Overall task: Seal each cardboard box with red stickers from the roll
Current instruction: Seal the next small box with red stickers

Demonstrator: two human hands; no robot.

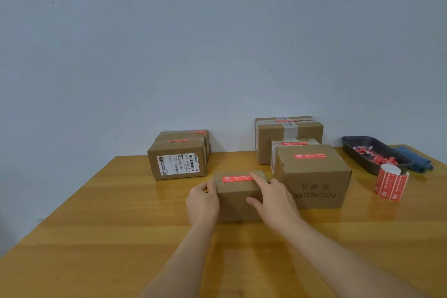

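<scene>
A small cardboard box (235, 201) stands mid-table with a red sticker (236, 178) across its top seam. My left hand (202, 203) grips the box's left end, thumb on the top edge. My right hand (272, 197) holds its right end, fingers over the top and thumb on the front face. The red sticker roll (390, 185) stands upright at the right. A larger box (314, 176) printed FOCALLURE sits just right of the small one, a red sticker on its top.
Two stacked boxes (180, 155) with red stickers stand at back left. Two more boxes (287, 135) sit against the wall behind the FOCALLURE box. A dark tray (358, 150) with red scraps and a blue cloth (416, 159) lie far right on the wooden table (121, 225).
</scene>
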